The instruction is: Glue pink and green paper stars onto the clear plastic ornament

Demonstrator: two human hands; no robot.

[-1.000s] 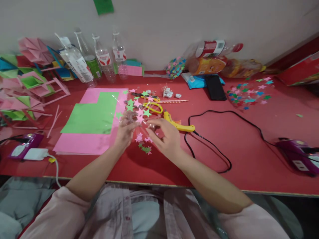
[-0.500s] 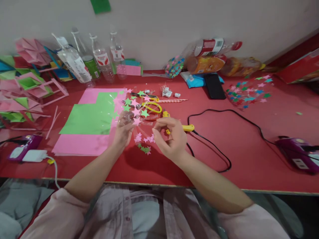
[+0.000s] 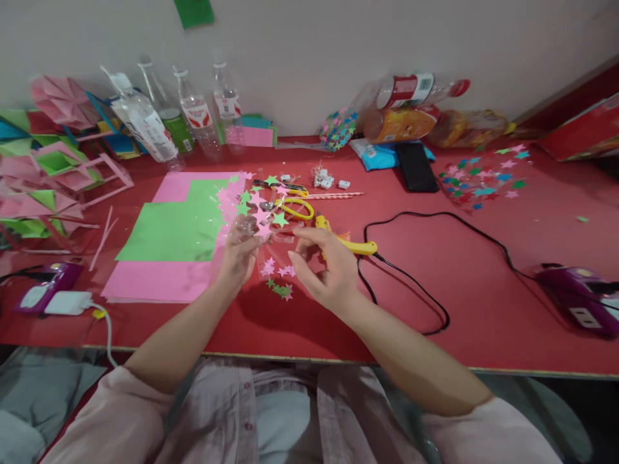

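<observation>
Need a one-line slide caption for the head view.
Left hand and right hand hold a clear plastic bottle covered in pink and green paper stars above a red table, beside a yellow glue gun.

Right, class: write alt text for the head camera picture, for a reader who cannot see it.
Two bare hands meet over a red table: the left hand holds a clear plastic piece covered in pink and green paper stars, and the right hand reaches toward it. Behind lie yellow scissors, a yellow glue gun and green and pink paper sheets.
</observation>
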